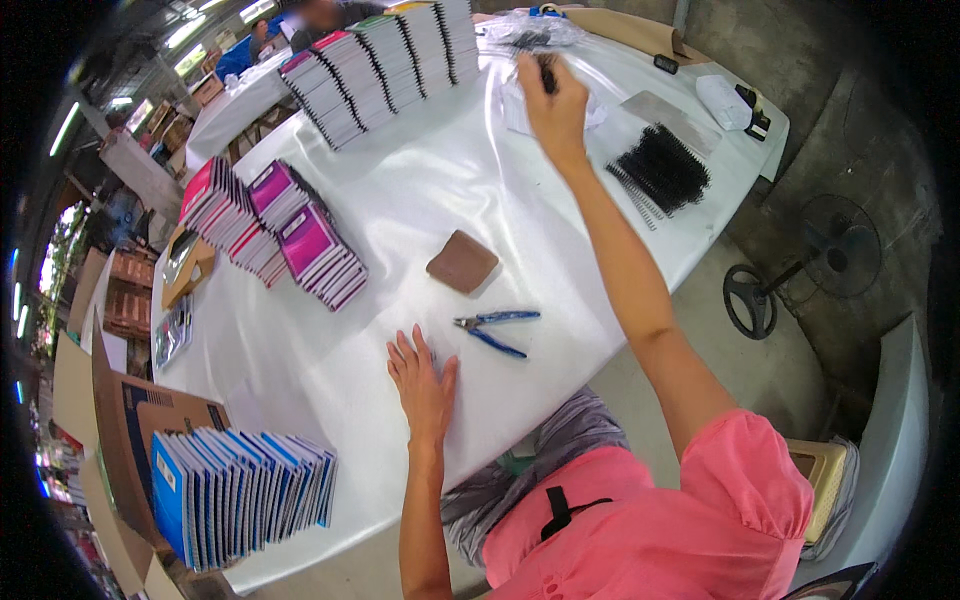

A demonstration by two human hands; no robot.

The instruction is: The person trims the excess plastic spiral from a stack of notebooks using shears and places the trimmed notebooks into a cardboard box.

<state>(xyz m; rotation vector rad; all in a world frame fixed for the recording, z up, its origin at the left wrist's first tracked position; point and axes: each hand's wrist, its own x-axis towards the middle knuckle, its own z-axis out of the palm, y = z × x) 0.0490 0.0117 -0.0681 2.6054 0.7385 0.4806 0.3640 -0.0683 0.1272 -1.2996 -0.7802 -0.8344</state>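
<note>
Currently right hand (553, 105) reaches far across the bench (420, 190) — fingers pinched on a black coil (546, 72) beside the coil pile (662, 170). Left hand (422, 385) flat, fingers spread, empty — pliers (495, 330) just beside. Pick-up step; next needs a notebook.

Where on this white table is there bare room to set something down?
The widest bare stretch of the white-covered table runs between the pink spiral notebook stacks and the black wire binding coils. Another lies left of the flat left hand, above the blue notebook row. It is crowded around the brown pad, blue-handled pliers and raised right hand.
</note>
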